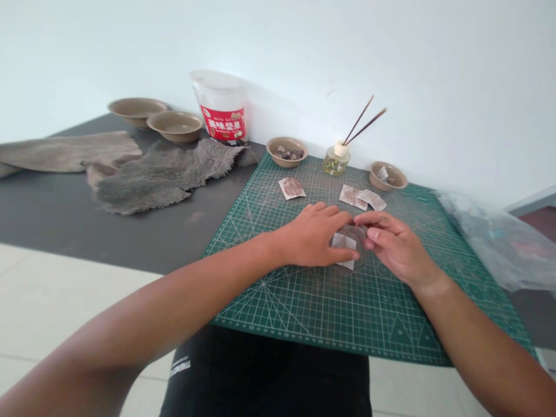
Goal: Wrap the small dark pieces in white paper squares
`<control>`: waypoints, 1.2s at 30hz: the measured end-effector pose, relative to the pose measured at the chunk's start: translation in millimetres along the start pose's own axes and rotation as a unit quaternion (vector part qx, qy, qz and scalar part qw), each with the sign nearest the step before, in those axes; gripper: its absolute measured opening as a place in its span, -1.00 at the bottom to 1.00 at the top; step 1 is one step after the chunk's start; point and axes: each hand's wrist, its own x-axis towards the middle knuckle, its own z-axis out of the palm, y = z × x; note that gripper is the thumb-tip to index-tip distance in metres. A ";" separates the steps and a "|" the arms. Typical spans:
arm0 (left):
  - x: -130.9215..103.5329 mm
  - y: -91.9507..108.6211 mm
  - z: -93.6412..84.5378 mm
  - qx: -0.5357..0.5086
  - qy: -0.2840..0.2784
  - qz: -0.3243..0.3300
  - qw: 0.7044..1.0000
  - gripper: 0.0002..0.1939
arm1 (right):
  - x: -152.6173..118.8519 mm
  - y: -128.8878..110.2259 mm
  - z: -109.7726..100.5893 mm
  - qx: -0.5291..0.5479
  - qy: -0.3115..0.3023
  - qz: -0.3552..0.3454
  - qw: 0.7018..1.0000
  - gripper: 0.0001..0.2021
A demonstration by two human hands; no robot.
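Note:
My left hand (319,234) lies over the green cutting mat (304,301), its fingers apart around a small white packet (345,243). Thumb and fingers reach to the packet's two sides, and a thin clear film seems to lie over it. To the right, my right hand (393,243) pinches a small greyish thing (359,231) between thumb and forefinger, close to the left fingertips. Behind the hands, one brown-stained packet (292,188) lies alone, and two more packets (353,197) overlap.
A bowl of dark pieces (284,155), a reed diffuser (336,159) and another small bowl (388,178) stand at the back. Grey cloth (160,176), two bowls (176,128) and a red-labelled tub (221,113) are at left. Clear plastic (499,243) lies on the right.

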 end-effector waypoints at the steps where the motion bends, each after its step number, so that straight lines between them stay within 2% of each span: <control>1: 1.0 2.6 0.6 -0.012 0.021 0.002 1.000 -0.52 | 0.8 -0.7 0.8 0.042 0.011 0.005 0.999 -0.82; 4: 3.5 8.2 3.3 -0.047 0.069 -0.008 0.996 -0.59 | 1.2 -5.1 5.5 0.129 0.019 0.005 0.991 -0.85; 8: 4.5 10.5 6.6 -0.081 0.110 -0.010 0.991 -0.62 | -1.1 -10.2 11.7 0.172 0.015 0.001 0.985 -0.87; 16: 2.4 15.2 6.9 -0.088 0.149 0.005 0.985 -0.66 | -4.0 -11.0 11.4 0.238 -0.004 0.005 0.971 -0.92; 24: 1.7 19.2 7.5 -0.098 0.199 0.007 0.975 -0.68 | -3.2 -12.9 11.8 0.212 -0.001 0.011 0.977 -0.86; 28: 1.8 19.1 9.1 -0.112 0.218 0.028 0.969 -0.68 | -3.6 -11.1 12.9 0.216 -0.003 0.022 0.976 -0.85; 36: 2.6 21.2 10.4 -0.183 0.213 0.032 0.959 -0.80 | -3.6 -6.4 15.9 0.208 -0.032 0.018 0.978 -0.84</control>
